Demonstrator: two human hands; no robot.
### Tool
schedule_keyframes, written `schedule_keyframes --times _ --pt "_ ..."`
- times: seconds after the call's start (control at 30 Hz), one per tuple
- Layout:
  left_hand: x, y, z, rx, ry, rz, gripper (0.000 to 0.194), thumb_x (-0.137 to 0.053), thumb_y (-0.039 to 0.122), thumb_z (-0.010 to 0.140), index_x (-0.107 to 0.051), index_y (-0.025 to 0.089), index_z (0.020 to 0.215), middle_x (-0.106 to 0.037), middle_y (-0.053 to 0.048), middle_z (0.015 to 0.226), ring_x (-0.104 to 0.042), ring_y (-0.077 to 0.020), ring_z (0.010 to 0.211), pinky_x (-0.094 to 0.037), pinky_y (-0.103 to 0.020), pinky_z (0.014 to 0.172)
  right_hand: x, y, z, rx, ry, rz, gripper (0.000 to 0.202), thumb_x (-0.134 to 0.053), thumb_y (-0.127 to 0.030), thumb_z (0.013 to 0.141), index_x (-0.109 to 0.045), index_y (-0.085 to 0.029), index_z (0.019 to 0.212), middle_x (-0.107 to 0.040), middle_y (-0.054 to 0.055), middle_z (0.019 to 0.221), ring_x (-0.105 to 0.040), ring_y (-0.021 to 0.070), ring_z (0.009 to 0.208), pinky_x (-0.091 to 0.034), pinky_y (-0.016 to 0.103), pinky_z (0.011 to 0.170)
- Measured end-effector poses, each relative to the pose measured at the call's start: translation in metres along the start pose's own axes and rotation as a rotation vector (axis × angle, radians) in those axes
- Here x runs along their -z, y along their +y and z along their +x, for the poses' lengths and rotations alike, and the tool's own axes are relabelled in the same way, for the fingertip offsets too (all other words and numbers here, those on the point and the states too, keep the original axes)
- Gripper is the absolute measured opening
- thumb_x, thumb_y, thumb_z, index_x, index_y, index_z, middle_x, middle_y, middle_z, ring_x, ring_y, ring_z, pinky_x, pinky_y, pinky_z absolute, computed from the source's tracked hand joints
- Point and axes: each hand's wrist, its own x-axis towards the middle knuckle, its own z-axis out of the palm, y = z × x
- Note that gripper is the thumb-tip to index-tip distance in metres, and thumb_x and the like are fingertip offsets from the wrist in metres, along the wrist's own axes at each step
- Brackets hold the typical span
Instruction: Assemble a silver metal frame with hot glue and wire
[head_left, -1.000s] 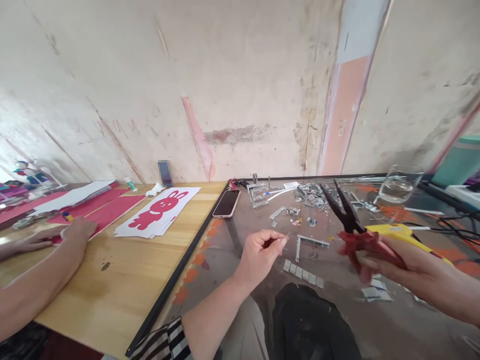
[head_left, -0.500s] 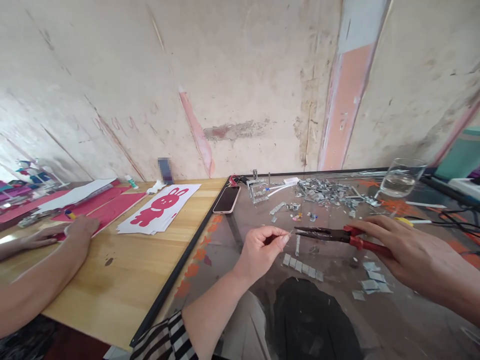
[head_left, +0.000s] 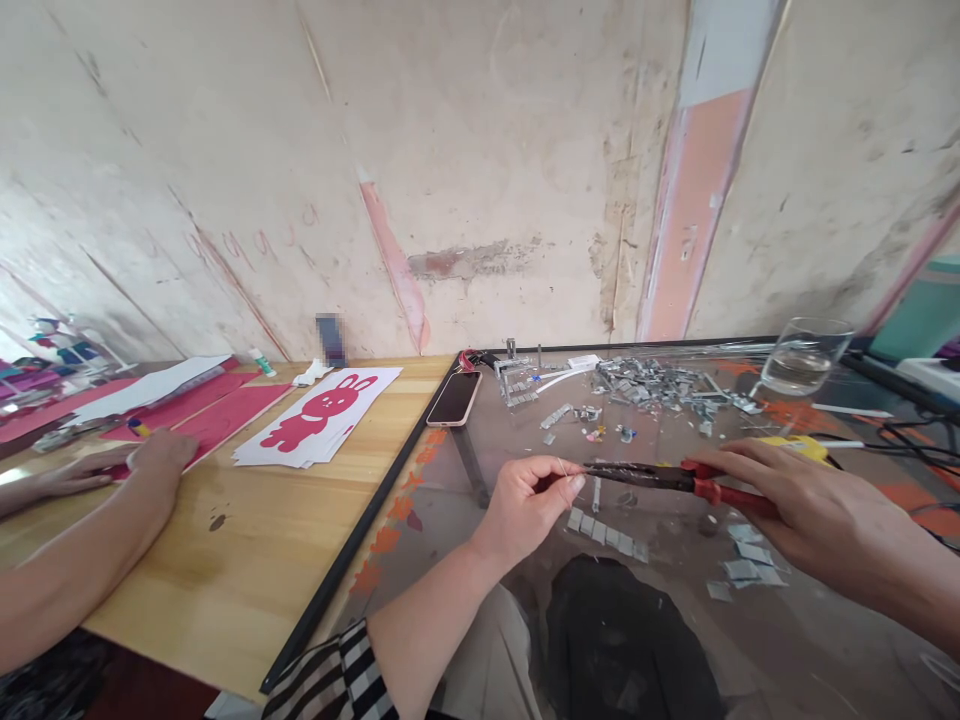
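Over the glass tabletop, my left hand [head_left: 529,500] pinches a thin wire [head_left: 564,468] between thumb and forefinger. My right hand [head_left: 799,505] is wrapped round the red handles of long-nose pliers [head_left: 645,476]. The plier tips reach the left fingertips, where the wire is; whether the jaws grip it is too small to tell. Below the pliers lies a row of joined grey metal pieces [head_left: 607,533]. Several loose grey flat pieces [head_left: 746,560] rest under my right hand. A heap of small metal scraps [head_left: 660,385] is behind the pliers.
A phone [head_left: 454,398] lies at the tabletop's left edge, and a glass of water [head_left: 804,355] stands at the back right near black cables [head_left: 919,440]. On the wooden table to the left, another person's hands [head_left: 161,455] touch red sheets, beside a rabbit print [head_left: 322,415].
The pliers have moved left, bringing their tips up to my left fingertips. My right hand has moved slightly with them. The left hand is almost where it was.
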Motion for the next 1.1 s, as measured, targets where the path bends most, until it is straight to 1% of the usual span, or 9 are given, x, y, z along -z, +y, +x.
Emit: schedule_keyframes --times 0.1,0.23,0.37,0.53,0.63,0.83,1.0,1.1 --pt "0.000 0.000 0.000 0.006 0.005 -0.002 0.023 -0.057 0.033 0.075 -0.065 0.012 0.077 -0.048 0.001 0.055 -0.040 -0.0078 0.052 -0.031 -0.020 0.049 0.001 0.001 -0.001 0.053 -0.099 0.013 0.041 -0.041 -0.021 0.076 -0.053 -0.033 0.112 -0.063 -0.001 0.101 -0.063 0.0182 0.082 -0.050 0.029 0.059" --pt "0.000 0.001 0.000 -0.001 0.004 -0.005 0.024 -0.056 0.035 0.076 -0.064 0.013 0.074 -0.047 0.001 0.056 -0.039 -0.0081 0.053 -0.031 -0.021 0.050 0.002 0.000 -0.001 0.037 -0.103 0.003 0.040 -0.042 -0.020 0.075 -0.054 -0.032 0.111 -0.065 0.000 0.099 -0.064 0.0206 0.080 -0.050 0.031 0.057" --pt "0.001 0.001 0.001 0.002 0.013 0.005 0.024 -0.057 0.036 0.075 -0.065 0.013 0.074 -0.048 0.001 0.055 -0.038 -0.0084 0.053 -0.030 -0.021 0.050 0.001 -0.001 -0.001 0.038 -0.114 0.001 0.038 -0.042 -0.023 0.077 -0.055 -0.033 0.111 -0.066 -0.001 0.097 -0.065 0.0212 0.078 -0.049 0.031 0.054" --pt "0.002 -0.001 0.002 -0.027 0.023 0.033 0.023 -0.057 0.034 0.074 -0.065 0.013 0.073 -0.049 0.002 0.056 -0.038 -0.0081 0.053 -0.030 -0.021 0.051 -0.001 0.000 -0.002 0.032 -0.163 0.013 0.036 -0.041 -0.025 0.081 -0.053 -0.033 0.113 -0.065 -0.001 0.104 -0.064 0.0213 0.085 -0.051 0.033 0.062" --pt "0.003 0.000 0.002 -0.039 0.019 0.054 0.023 -0.056 0.033 0.075 -0.065 0.013 0.073 -0.049 0.001 0.056 -0.038 -0.0082 0.053 -0.030 -0.021 0.051 -0.002 0.001 -0.002 0.030 -0.188 0.041 0.034 -0.040 -0.027 0.083 -0.052 -0.033 0.114 -0.065 -0.001 0.104 -0.063 0.0206 0.087 -0.051 0.033 0.066" --pt "0.004 -0.002 0.003 -0.052 0.019 0.089 0.024 -0.055 0.033 0.076 -0.064 0.012 0.069 -0.057 -0.002 0.066 -0.041 -0.0088 0.056 -0.032 -0.022 0.053 -0.005 0.002 -0.002 0.041 -0.171 0.088 0.031 -0.044 -0.029 0.082 -0.056 -0.035 0.109 -0.067 -0.002 0.100 -0.063 0.0208 0.087 -0.050 0.034 0.068" --pt "0.005 -0.001 0.003 -0.070 0.016 0.127 0.023 -0.054 0.032 0.077 -0.063 0.013 0.068 -0.058 -0.002 0.065 -0.043 -0.0092 0.056 -0.034 -0.021 0.053 0.002 -0.003 0.002 0.079 -0.177 0.162 0.028 -0.044 -0.037 0.083 -0.058 -0.035 0.107 -0.068 -0.001 0.096 -0.061 0.0211 0.085 -0.048 0.036 0.071" --pt "0.006 0.004 0.002 -0.132 0.012 0.193 0.020 -0.054 0.029 0.077 -0.063 0.014 0.068 -0.060 -0.003 0.066 -0.047 -0.0106 0.058 -0.036 -0.022 0.055 0.007 -0.005 0.004 0.091 -0.207 0.214 0.025 -0.046 -0.035 0.082 -0.061 -0.032 0.101 -0.067 0.001 0.094 -0.060 0.0211 0.086 -0.046 0.036 0.073"
